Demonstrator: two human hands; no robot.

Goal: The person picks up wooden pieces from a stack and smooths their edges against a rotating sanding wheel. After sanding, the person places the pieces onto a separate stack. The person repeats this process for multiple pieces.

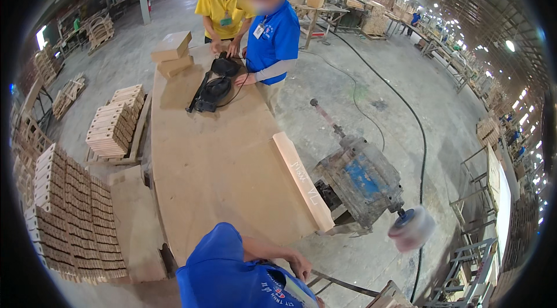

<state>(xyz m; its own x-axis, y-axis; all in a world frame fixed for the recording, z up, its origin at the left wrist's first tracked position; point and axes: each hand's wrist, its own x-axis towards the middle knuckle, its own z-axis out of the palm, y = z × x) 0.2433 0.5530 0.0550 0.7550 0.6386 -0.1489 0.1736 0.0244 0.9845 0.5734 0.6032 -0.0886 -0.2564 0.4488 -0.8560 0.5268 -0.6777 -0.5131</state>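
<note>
My left hand (300, 265) hangs in front of my blue shirt, past the near right corner of a brown-covered table (214, 186). Its fingers curl downward, and whatever they may hold is hidden. My right hand does not show. Closest on the table is a pale wooden board (303, 183) with white handwriting, lying along the right edge. At the far end, a person in yellow (223, 12) and a person in blue (272, 35) have their hands at black gear (214, 87) with straps and a cable.
A worn grey-blue motor (362, 177) stands right of the table, its round buffing wheel (411, 228) blurred. Cardboard boxes (172, 47) sit at the far left corner. Stacked wooden parts (75, 215) line the left side. A black cable (420, 134) crosses the floor.
</note>
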